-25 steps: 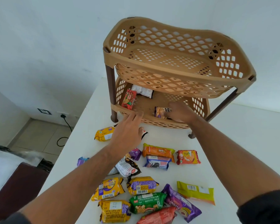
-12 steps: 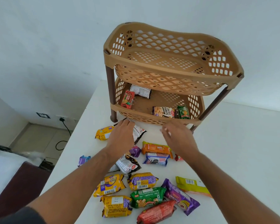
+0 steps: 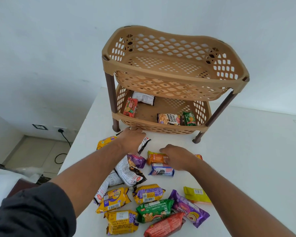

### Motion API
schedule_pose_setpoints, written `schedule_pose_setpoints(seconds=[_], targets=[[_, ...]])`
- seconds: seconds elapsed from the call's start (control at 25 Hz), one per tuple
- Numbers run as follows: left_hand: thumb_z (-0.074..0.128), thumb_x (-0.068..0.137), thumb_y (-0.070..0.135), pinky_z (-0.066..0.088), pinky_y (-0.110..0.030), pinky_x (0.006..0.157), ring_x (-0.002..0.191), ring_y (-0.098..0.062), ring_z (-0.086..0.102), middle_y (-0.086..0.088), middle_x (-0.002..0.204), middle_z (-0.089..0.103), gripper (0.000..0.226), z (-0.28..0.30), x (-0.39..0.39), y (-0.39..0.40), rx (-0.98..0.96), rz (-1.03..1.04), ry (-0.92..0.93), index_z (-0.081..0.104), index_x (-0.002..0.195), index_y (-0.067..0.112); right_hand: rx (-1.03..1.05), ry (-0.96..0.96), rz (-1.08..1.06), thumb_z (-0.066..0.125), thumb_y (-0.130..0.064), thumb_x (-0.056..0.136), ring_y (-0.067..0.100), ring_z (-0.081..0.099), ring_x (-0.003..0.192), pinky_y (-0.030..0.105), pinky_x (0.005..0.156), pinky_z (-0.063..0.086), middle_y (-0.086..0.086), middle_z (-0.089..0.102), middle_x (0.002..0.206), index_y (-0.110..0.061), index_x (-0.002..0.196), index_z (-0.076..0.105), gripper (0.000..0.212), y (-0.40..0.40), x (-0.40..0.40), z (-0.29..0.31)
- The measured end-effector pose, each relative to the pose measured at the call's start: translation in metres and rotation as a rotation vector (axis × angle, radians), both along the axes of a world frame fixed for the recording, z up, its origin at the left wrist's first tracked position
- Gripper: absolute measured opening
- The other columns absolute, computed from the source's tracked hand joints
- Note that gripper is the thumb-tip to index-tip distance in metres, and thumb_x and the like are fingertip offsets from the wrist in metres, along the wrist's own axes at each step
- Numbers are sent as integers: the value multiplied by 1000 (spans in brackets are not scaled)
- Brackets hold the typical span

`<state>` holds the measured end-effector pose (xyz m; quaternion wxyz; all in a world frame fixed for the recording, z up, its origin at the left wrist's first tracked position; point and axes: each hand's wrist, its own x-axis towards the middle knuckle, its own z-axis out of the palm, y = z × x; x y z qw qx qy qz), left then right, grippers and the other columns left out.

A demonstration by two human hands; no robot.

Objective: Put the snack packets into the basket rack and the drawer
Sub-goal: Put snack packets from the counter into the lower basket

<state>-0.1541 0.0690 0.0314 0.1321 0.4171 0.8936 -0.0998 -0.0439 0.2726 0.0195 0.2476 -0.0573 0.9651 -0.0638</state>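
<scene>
both hands are down among the packets: the right hand (image 3: 177, 158) has its grip curled over the right end of an orange packet (image 3: 156, 157), fingers bent onto it, though whether it truly pinches it cannot be told; the left hand (image 3: 131, 140) lies palm down on a black-and-white packet (image 3: 144, 143), fingers loosely bent over it, its grip likewise unclear. just below the right hand lies a blue oreo packet (image 3: 161, 171), touching the orange one. between the two hands, toward the person, sit a purple packet (image 3: 137, 159) and a large white crumpled packet (image 3: 128, 173). beyond the left hand's fingertips stands the tan basket rack (image 3: 174, 82) on the white desk (image 3: 246, 159), its lower tier holding a red packet (image 3: 130, 107), a white-backed packet (image 3: 143, 98), a salted peanuts packet (image 3: 168, 119) and a green packet (image 3: 189, 118). left of the left wrist a yellow packet (image 3: 104, 141) peeks out. nearer the person, more packets lie scattered: yellow-and-purple ones, a green one (image 3: 153, 212), a red one (image 3: 164, 226), a long purple one (image 3: 189, 208) and a yellow-green one (image 3: 196, 194).
</scene>
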Motion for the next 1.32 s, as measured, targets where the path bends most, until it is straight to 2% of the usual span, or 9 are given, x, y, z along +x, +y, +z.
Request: schedule_pose_setpoints(seconds=[0.24, 0.52, 0.64, 0.8, 0.88, 0.96, 1.04, 1.2, 1.32], targets=[[65, 83, 5, 40, -40, 105, 128, -28, 46, -8, 132, 59, 51, -3, -1, -1, -8, -55, 126, 54, 133, 13, 59, 37, 100, 64, -23, 88, 25, 59, 95, 36, 75, 49, 6, 56, 107, -18, 116, 61, 29, -5, 1, 1], [68, 89, 17, 45, -40, 107, 131, -23, 50, -5, 143, 53, 59, 15, 13, -8, 247, -91, 103, 46, 144, 16, 35, 112, 94, 63, -20, 91, 22, 53, 101, 37, 81, 50, 4, 53, 112, -17, 123, 56, 34, -6, 14, 0], [62, 95, 32, 49, -41, 101, 126, -21, 54, -1, 139, 57, 50, 43, 22, -6, 440, 44, -76, 47, 141, 20, 21, 111, 87, 61, -23, 94, 22, 51, 108, 37, 86, 48, 4, 50, 122, -18, 133, 51, 41, -1, 20, 9], [60, 95, 44, 56, -33, 70, 82, -10, 65, 4, 102, 67, 35, 88, 23, -5, 584, 290, -332, 60, 122, 21, -6, 109, 53, 60, -25, 96, 16, 46, 103, 33, 84, 43, 0, 48, 121, -22, 134, 48, 40, 12, 24, 34], [61, 95, 45, 59, -41, 73, 80, -13, 67, 1, 98, 69, 35, 105, 17, -3, 617, 362, -398, 63, 118, 19, -14, 114, 37, 58, -23, 97, 14, 44, 99, 32, 81, 40, -1, 48, 118, -23, 133, 48, 38, 18, 26, 47], [60, 95, 46, 57, -45, 73, 82, -21, 69, -4, 95, 70, 35, 114, 9, 0, 684, 452, -423, 66, 112, 17, -10, 142, 11, 57, -20, 96, 15, 48, 97, 31, 78, 40, -2, 48, 113, -23, 130, 49, 34, 24, 29, 60], [56, 95, 46, 50, -38, 61, 78, -24, 68, -8, 89, 69, 38, 115, 1, 6, 728, 554, -396, 66, 109, 12, -11, 161, -48, 56, -21, 97, 14, 51, 91, 31, 75, 42, -4, 45, 107, -23, 125, 50, 29, 29, 30, 75], [52, 91, 39, 38, -28, 52, 63, -18, 60, -4, 72, 63, 44, 106, -17, 31, 675, 730, -368, 63, 116, 5, -15, 150, -155, 57, -29, 97, 14, 59, 87, 32, 75, 52, -3, 51, 105, -22, 116, 53, 21, 36, 22, 105], [52, 87, 30, 32, -28, 54, 66, -22, 59, -18, 81, 61, 40, 102, -32, 53, 641, 794, -377, 62, 112, 0, -265, 81, -349, 62, -31, 93, 17, 64, 81, 25, 63, 46, 5, 63, 92, -16, 101, 63, 18, 39, 6, 120]])
